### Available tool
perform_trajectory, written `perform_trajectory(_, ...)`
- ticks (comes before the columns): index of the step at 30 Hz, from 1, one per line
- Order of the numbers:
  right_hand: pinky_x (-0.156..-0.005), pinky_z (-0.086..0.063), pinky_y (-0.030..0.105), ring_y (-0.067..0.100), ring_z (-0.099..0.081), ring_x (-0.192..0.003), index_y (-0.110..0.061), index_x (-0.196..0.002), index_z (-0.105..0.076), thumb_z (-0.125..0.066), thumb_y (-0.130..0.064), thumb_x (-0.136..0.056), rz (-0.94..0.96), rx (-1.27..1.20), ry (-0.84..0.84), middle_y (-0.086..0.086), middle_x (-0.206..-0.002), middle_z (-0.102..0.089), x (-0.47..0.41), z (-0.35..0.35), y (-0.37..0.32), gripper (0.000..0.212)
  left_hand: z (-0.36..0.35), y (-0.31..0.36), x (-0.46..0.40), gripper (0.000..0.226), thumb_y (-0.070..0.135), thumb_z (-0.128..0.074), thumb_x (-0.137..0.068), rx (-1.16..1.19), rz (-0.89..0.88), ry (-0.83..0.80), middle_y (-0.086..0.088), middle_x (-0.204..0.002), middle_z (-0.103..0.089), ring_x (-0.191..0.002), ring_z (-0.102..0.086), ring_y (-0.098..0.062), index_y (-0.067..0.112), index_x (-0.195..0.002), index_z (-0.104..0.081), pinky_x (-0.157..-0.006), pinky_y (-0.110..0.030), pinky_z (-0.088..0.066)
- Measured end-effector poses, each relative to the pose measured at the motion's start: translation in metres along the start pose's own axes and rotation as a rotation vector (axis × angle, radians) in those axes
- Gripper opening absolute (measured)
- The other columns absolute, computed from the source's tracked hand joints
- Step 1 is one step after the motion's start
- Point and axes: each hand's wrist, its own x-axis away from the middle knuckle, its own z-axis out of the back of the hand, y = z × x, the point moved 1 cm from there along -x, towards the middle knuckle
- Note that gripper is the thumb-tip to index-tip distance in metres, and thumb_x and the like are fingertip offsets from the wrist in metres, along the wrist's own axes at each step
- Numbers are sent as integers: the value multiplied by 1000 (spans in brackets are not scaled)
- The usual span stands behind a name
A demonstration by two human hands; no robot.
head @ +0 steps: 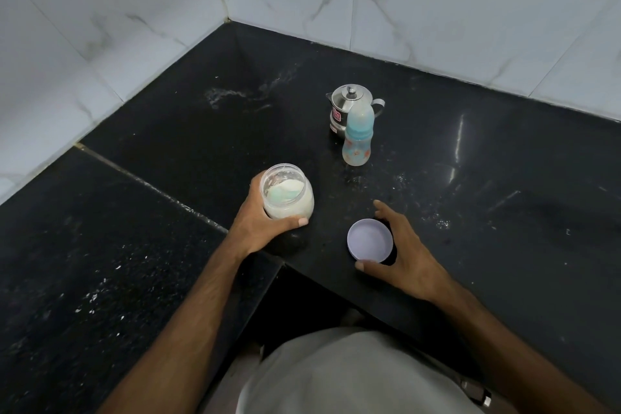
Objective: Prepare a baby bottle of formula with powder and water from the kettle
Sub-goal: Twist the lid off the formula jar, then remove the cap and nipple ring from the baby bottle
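Observation:
A clear jar of white formula powder (289, 193) stands open on the black counter, with a pale green scoop lying in the powder. My left hand (258, 222) is wrapped around the jar. The jar's pale purple lid (369, 239) lies upside down on the counter to the right, and my right hand (403, 252) curves around it with fingers touching its rim. Farther back stands a capped baby bottle (358, 141) with a blue collar and clear cover. Right behind the bottle sits a small steel kettle (349, 101) with its lid on.
The black stone counter (470, 178) forms an inner corner against white marble-tiled walls (437, 10). Its front edge steps back near my body at lower centre. A seam runs diagonally across the left section. White specks are scattered over the surface.

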Motion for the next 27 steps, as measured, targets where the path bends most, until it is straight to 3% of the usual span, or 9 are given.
perform_trajectory(3, -97, -31, 10, -9, -33, -131, -45, -148, -14, -77, -50, -74, -37, -85, 63, -11, -146, -34, -5, 7, -6, 97, 6, 2, 2, 100, 52, -81, -58, 54, -14, -46, 21, -133, -47, -121, -47, 7, 32, -141, -29, -106, -27, -40)
perform_trajectory(5, -93, -30, 6, -7, -34, -130, -40, -149, -17, -74, -47, -77, -48, -102, 106, -9, -147, -35, -12, 14, -10, 93, 11, 9, 2, 93, 59, -71, -67, 106, -15, -25, 12, -139, -48, -125, -48, 1, 30, -144, -29, -108, -30, -40)
perform_trajectory(10, -103, -35, 22, 6, -40, -132, -27, -148, -28, -73, -36, -81, -62, -171, 195, 0, -145, -42, -37, 34, -19, 81, 18, 43, -14, 71, 64, -59, -76, 83, -77, 74, 7, -139, -51, -130, -45, -1, 29, -135, -44, -113, -36, -36)
perform_trajectory(14, -104, -39, 24, 10, -46, -129, -25, -144, -34, -72, -33, -83, -48, -221, 251, 1, -140, -48, -52, 51, -25, 72, 11, 79, -37, 58, 43, -66, -86, -27, -150, 94, 8, -138, -51, -129, -44, -1, 24, -137, -45, -113, -31, -33)
perform_trajectory(21, -101, -43, 24, 7, -50, -123, -27, -140, -39, -72, -28, -85, -78, -309, 285, -3, -133, -50, -55, 64, -19, 65, -42, 120, -85, 67, 36, -74, -81, -121, -209, 42, 5, -138, -48, -121, -44, -3, 22, -137, -40, -96, -18, -34)
perform_trajectory(27, -101, -43, 26, 7, -51, -121, -27, -139, -41, -73, -25, -85, -126, -338, 325, -4, -130, -51, -48, 74, -8, 63, -85, 102, -111, 73, 31, -81, -73, -141, -180, 72, 0, -129, -52, -114, -52, -12, 18, -133, -42, -97, -32, -46)
